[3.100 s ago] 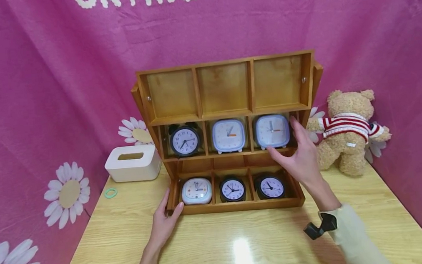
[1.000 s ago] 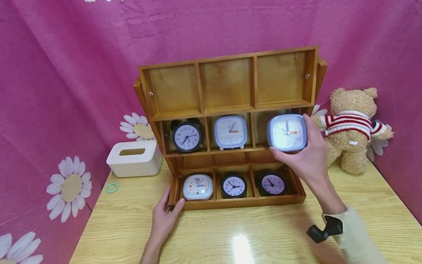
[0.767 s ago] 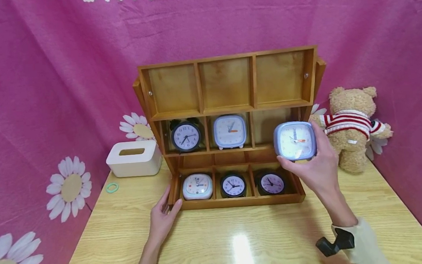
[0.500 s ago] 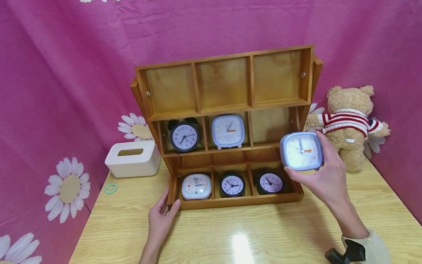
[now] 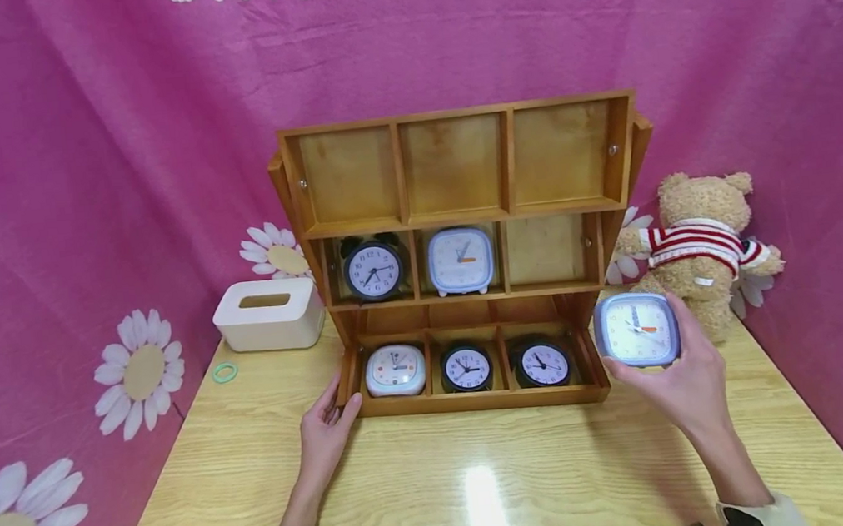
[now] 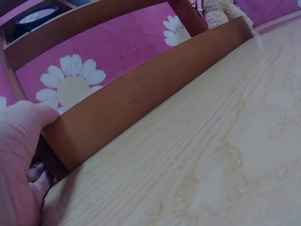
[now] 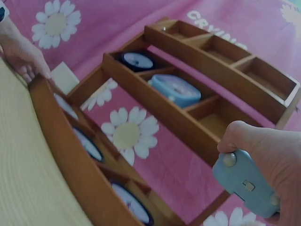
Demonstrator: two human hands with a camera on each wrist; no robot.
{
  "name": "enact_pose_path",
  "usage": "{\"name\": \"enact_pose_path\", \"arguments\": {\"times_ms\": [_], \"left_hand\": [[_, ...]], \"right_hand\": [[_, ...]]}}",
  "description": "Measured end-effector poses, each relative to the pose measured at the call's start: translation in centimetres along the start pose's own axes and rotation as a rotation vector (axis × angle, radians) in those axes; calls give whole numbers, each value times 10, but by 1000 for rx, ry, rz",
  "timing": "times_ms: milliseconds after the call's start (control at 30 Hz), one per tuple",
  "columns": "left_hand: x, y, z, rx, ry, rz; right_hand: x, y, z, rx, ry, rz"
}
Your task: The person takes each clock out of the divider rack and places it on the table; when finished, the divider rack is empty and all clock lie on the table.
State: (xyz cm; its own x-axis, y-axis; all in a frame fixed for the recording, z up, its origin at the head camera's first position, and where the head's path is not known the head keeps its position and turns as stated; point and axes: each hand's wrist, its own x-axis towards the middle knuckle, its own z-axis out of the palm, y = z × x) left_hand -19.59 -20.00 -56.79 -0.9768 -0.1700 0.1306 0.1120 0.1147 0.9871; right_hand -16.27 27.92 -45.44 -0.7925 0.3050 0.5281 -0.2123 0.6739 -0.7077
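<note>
- Grasping the blue clock [image 5: 637,329] with the right hand [image 5: 684,386]: thumb at its near left corner, fingers along its right side.
- Holding it in the air, right of the rack [image 5: 471,405], near the bear [image 5: 697,249].
- Pinching the rack's near left corner with the left hand [image 5: 324,434].
- Can read white "CRYING" on the far cloth [image 5: 448,56]; cannot read the bear's tag [image 5: 703,282].

The pale wood-grain table [image 5: 426,484] carries a 3-tier wooden shelf [image 5: 471,404] with 5 clocks [image 5: 467,368] between left hand [image 5: 323,439] and right hand [image 5: 686,386]; white tissue box [image 5: 271,330] and green ring [image 5: 215,373] lie beyond the left, a teddy bear [image 5: 698,243] beyond the right
</note>
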Motion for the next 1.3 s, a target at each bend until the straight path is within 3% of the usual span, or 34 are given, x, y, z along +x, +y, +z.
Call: {"name": "enact_pose_path", "arguments": {"times_ms": [233, 467, 967, 1300], "left_hand": [[1, -1, 1, -8, 1, -10], [0, -2, 2, 42, 19, -4], [0, 1, 3, 57, 24, 26], [0, 0, 1, 40, -3, -29]], "right_hand": [[-5, 27, -5, -63, -38, 28], [-6, 54, -3, -115, -105, 38], [-8, 105, 7, -155, -234, 134], [-7, 124, 14, -142, -313, 190]]}}
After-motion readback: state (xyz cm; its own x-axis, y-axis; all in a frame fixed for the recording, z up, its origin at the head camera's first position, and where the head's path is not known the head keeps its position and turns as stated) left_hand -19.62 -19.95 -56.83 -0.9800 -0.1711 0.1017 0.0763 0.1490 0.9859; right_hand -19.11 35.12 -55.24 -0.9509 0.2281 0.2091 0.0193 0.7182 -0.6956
